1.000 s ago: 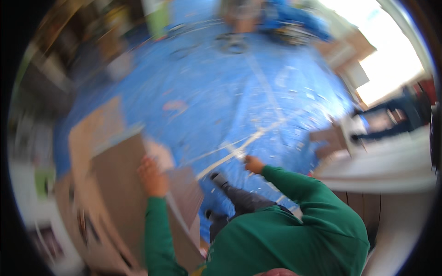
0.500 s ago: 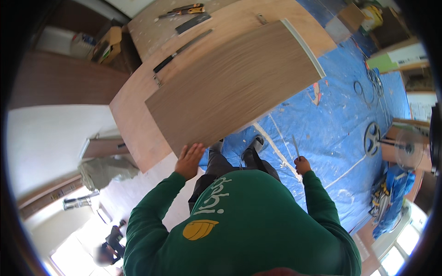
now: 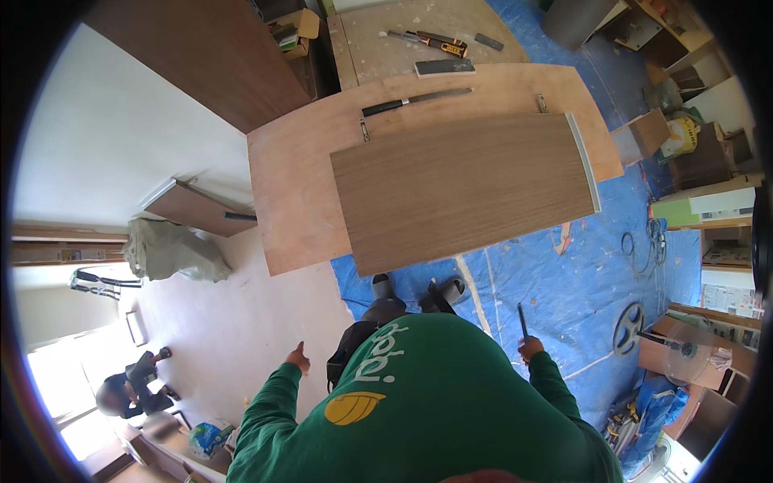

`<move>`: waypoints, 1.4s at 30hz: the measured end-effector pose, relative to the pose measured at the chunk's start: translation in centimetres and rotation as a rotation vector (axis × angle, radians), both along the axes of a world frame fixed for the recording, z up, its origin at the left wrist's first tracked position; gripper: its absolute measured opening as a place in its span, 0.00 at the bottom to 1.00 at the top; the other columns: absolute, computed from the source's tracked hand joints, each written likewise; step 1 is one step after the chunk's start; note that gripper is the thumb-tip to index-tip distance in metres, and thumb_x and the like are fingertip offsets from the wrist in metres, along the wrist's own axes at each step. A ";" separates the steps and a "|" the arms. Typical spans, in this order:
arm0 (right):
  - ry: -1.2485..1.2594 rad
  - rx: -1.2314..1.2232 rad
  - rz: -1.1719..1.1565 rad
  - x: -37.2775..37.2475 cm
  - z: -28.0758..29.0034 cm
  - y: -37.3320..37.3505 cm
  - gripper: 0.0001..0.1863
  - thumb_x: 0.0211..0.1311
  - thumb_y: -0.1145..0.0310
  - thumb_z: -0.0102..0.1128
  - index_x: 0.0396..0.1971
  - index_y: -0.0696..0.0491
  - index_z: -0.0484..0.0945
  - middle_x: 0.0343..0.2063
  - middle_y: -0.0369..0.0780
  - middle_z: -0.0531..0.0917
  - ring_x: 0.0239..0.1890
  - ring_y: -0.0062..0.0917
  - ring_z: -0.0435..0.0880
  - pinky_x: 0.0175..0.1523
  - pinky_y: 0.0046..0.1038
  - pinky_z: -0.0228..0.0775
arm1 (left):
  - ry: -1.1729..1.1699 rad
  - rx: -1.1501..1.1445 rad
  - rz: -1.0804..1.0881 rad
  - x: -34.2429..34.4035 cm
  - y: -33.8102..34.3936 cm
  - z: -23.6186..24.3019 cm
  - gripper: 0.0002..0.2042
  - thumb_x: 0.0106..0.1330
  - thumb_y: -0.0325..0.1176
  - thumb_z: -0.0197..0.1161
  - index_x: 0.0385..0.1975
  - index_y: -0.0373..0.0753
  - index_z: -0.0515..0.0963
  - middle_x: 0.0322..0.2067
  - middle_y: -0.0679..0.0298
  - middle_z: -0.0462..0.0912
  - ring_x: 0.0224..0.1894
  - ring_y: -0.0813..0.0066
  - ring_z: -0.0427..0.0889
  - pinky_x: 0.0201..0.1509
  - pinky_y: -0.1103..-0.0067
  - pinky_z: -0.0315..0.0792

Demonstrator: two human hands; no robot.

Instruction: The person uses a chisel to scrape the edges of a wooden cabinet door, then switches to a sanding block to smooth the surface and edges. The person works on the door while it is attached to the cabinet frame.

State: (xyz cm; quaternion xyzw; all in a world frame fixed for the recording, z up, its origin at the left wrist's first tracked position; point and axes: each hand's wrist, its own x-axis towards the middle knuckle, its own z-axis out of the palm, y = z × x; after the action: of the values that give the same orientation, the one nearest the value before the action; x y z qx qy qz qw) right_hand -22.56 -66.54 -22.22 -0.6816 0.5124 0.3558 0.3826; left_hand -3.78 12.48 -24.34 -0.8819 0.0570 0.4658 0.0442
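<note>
A brown wood-grain cabinet door [image 3: 467, 189] lies on a pale plywood sheet [image 3: 298, 205], with a white strip along its right edge. Two metal hinges, a left one [image 3: 365, 130] and a right one [image 3: 542, 103], show at its far edge. My left hand [image 3: 298, 359] hangs in the air left of my body, away from the door; it is empty, with at least one finger stretched out. In my right hand [image 3: 531, 349], low at my right side, is a slim dark bar-like tool [image 3: 522, 322] pointing forward; its exact kind is unclear.
Beyond the door lie a long black-handled blade or file [image 3: 415, 101], a dark block [image 3: 444, 68] and yellow-black hand tools [image 3: 441, 44]. Blue sheeting [image 3: 564, 282] covers the floor at right, where a fan [image 3: 684, 350] stands. Another person [image 3: 133, 386] is at far left.
My left hand has come off the door's near left corner and moved back and down to my left side. The view has turned, and the right hand still holds the slim tool.
</note>
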 end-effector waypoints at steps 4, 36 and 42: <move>0.016 -0.099 0.096 2.6 4.6 1.3 0.19 0.64 0.55 0.70 0.32 0.60 0.85 0.17 0.42 0.83 0.16 0.32 0.82 0.22 0.37 0.74 | 0.050 -0.285 0.022 4.2 -7.2 -1.2 0.24 0.75 0.49 0.57 0.55 0.33 0.82 0.57 0.41 0.83 0.60 0.49 0.83 0.62 0.58 0.76; -1.147 -0.317 0.860 59.8 25.0 -11.5 0.16 0.60 0.74 0.64 0.50 0.54 0.80 0.41 0.48 0.85 0.45 0.43 0.85 0.50 0.39 0.76 | -0.959 -0.494 0.080 37.7 -56.7 12.6 0.36 0.78 0.61 0.46 0.78 0.43 0.59 0.81 0.56 0.50 0.83 0.57 0.44 0.85 0.57 0.35; -0.919 -0.668 0.998 75.1 15.0 -22.0 0.15 0.61 0.76 0.56 0.47 0.51 0.82 0.47 0.48 0.86 0.52 0.49 0.83 0.55 0.47 0.76 | -0.874 -0.482 0.062 38.6 -56.7 14.3 0.36 0.77 0.60 0.46 0.78 0.43 0.59 0.81 0.57 0.48 0.83 0.61 0.44 0.85 0.57 0.35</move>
State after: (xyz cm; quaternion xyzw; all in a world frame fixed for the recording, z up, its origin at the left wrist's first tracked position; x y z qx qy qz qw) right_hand 52.49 -88.51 -7.25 -0.9922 0.0126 -0.0074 0.1241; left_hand 34.78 -44.23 -10.03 -0.9811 0.1129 0.0275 -0.1548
